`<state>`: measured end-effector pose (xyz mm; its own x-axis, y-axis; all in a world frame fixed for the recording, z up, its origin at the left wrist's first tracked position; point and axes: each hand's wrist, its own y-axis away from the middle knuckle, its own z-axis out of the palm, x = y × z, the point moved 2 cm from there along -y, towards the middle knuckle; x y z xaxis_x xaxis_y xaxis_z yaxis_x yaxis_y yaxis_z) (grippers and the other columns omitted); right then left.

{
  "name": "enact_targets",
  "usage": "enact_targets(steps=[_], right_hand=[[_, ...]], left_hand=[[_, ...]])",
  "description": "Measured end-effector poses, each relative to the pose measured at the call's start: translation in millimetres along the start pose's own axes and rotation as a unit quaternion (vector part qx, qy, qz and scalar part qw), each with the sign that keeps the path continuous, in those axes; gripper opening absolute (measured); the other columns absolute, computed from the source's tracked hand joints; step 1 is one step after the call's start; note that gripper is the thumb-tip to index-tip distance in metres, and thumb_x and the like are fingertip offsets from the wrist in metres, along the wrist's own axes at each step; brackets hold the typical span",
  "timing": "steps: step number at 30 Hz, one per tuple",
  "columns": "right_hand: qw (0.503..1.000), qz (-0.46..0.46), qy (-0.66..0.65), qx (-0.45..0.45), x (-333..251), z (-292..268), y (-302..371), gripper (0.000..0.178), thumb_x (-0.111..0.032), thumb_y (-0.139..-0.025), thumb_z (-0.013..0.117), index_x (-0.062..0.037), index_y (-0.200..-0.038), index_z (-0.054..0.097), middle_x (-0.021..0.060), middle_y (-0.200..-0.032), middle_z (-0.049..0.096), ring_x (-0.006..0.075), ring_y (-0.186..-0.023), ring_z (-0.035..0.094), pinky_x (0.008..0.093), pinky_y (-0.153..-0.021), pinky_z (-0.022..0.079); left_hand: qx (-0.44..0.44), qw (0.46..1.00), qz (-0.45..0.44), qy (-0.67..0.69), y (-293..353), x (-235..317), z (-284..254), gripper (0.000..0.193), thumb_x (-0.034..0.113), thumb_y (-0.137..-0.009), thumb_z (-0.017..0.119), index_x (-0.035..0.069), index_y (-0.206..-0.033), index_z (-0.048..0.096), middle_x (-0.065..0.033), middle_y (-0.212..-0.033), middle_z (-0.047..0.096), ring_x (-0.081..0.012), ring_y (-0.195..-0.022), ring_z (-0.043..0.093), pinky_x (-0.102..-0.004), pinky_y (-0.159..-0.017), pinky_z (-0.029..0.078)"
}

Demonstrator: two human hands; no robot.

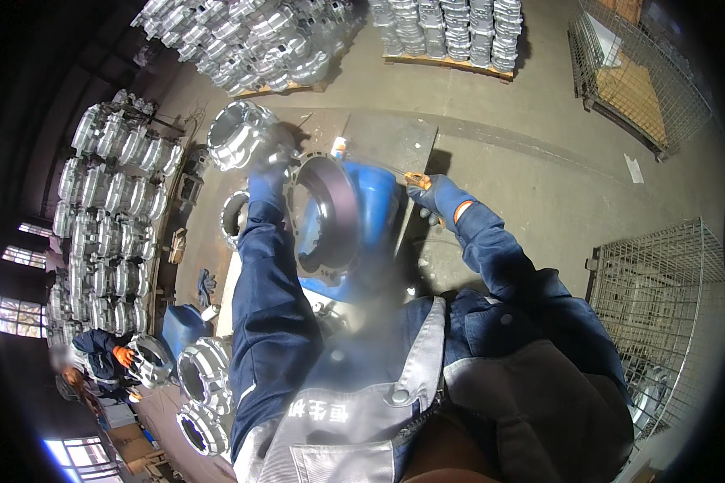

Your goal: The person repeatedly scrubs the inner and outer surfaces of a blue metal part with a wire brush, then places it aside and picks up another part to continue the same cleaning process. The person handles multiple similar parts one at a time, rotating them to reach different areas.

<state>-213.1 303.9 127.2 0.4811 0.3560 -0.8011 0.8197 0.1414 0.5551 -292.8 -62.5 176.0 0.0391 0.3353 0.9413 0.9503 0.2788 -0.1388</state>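
1. The silver cast-metal ring housing lies at the far end of the left forearm, directly beyond the blue-gloved left hand. Its round opening shows toward the left, and the hand meets its near right side.

2. The left hand is clearly the nearer one to this housing. Its fingers are lost against the bright metal, so I cannot tell whether they are spread or gripping.

3. The blue-gloved right hand is curled firmly around an orange-handled tool with a thin shaft. The tool's long axis runs roughly sideways, handle to the right, shaft reaching left toward the middle.

4. Between the two hands stands a wide, dark-grey metal ring, tilted, its rim just beside the left wrist. Behind its right side is a blue plastic drum.

5. From the right hand, the housing therefore lies to the left and farther out, across the dark-grey ring. A flat grey table extends beyond the drum, between the housing and the tool.
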Motion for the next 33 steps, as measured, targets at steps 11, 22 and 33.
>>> enact_targets(steps=[11, 22, 33], right_hand=[[0.999, 0.028, -0.020, -0.033, 27, 14, -14, 0.057, -0.055, -0.091, 0.049, -0.0071, -0.119, 0.062, 0.0129, -0.100, 0.066, 0.0259, -0.081, 0.063, 0.0388, -0.063, 0.053], [0.997, 0.029, 0.057, -0.034, 89, 34, -84, 0.062, -0.059, -0.090, 0.047, -0.0109, -0.128, 0.054, 0.0153, -0.103, 0.063, 0.0277, -0.071, 0.063, 0.0427, -0.057, 0.053], [0.966, -0.157, 0.169, -0.120, 83, 24, -75, 0.060, -0.051, -0.094, 0.045, -0.0111, -0.139, 0.042, 0.0101, -0.123, 0.058, 0.0264, -0.089, 0.064, 0.0405, -0.066, 0.055]], left_hand=[[0.012, 1.000, -0.005, -0.027, 8, 16, 2, 0.026, 0.019, -0.084, 0.070, 0.012, -0.107, 0.062, 0.0007, -0.076, 0.060, -0.0093, -0.052, 0.048, -0.0251, -0.047, 0.041], [0.009, 0.999, -0.027, 0.038, 11, 20, 4, 0.026, 0.012, -0.085, 0.066, 0.009, -0.110, 0.060, 0.0006, -0.075, 0.061, -0.0081, -0.054, 0.049, -0.0241, -0.046, 0.039], [0.011, 0.999, -0.016, 0.030, 18, 24, 6, 0.025, 0.018, -0.084, 0.070, 0.010, -0.106, 0.062, 0.0011, -0.073, 0.060, -0.0084, -0.052, 0.048, -0.0245, -0.047, 0.040]])
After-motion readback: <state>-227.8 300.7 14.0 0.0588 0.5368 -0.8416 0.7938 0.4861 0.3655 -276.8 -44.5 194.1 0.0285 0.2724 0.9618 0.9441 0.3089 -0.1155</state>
